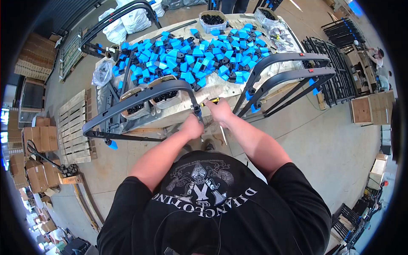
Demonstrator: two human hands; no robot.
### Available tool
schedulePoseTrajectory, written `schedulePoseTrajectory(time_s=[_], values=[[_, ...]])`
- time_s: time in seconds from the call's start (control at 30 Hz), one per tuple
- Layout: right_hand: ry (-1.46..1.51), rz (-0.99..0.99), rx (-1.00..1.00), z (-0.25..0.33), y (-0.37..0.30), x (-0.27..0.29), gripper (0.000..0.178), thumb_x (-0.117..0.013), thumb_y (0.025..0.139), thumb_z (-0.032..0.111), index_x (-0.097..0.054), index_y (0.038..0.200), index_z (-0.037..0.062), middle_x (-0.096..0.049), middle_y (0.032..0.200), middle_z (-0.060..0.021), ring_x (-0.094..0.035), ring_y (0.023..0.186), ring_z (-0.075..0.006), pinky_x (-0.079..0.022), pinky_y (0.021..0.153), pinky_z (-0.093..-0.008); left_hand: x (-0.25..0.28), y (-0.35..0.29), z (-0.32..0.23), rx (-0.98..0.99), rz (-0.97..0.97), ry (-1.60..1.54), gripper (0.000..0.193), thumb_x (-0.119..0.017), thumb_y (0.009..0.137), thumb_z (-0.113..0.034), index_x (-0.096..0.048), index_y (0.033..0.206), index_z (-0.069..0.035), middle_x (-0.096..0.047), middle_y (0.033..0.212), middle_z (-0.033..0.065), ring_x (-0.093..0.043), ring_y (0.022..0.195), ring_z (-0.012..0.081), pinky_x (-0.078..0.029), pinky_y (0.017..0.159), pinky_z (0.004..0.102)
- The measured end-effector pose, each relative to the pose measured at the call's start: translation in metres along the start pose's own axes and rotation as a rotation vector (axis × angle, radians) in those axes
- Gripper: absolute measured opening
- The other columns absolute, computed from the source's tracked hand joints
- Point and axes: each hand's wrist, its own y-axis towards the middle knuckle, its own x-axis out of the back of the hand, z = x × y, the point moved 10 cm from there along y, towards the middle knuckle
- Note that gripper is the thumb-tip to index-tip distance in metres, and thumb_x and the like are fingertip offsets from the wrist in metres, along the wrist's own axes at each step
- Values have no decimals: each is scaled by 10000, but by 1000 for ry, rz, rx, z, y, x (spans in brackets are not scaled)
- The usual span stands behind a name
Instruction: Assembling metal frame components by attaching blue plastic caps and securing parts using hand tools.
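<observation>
My left hand (192, 127) is closed round the lower end of a bent black metal frame (140, 98) at the table's near edge. A small blue and black piece shows at that end, partly hidden by the fingers. Just to the right, my right hand (220, 111) grips a screwdriver with a yellow and black handle (211, 101); a thin metal shaft points down below the fist. Beyond both hands, a large heap of blue and black plastic caps (191, 57) covers much of the wooden table (180, 108).
Two more black frames (289, 76) lean at the table's right. Boxes of small black parts (165, 97) stand at the near left, with another box (212, 21) at the far edge. A wooden pallet (75, 127) and cardboard boxes (40, 138) lie left. Stacked frames (329, 70) stand right.
</observation>
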Motion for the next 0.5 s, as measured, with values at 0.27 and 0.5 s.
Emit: schedulePoseTrajectory(time_s=[0.27,0.5], values=[[-30,24,155,11,9,-9,636,-774,855,363,-531,1152,-144,-685,1033,-251,-684,920,-293,-531,788,-401,11,15,23,-145,1,-504,147,-609,876,-152,-629,925,-14,-687,771,113,-653,664,240,-543,603,409],[51,-19,201,0,7,5,638,-777,856,388,-529,1121,-137,-681,1009,-262,-685,915,-311,-532,787,-405,-3,-1,0,238,-9,-837,209,-558,870,-161,-593,778,23,-663,738,126,-627,585,249,-502,555,410]])
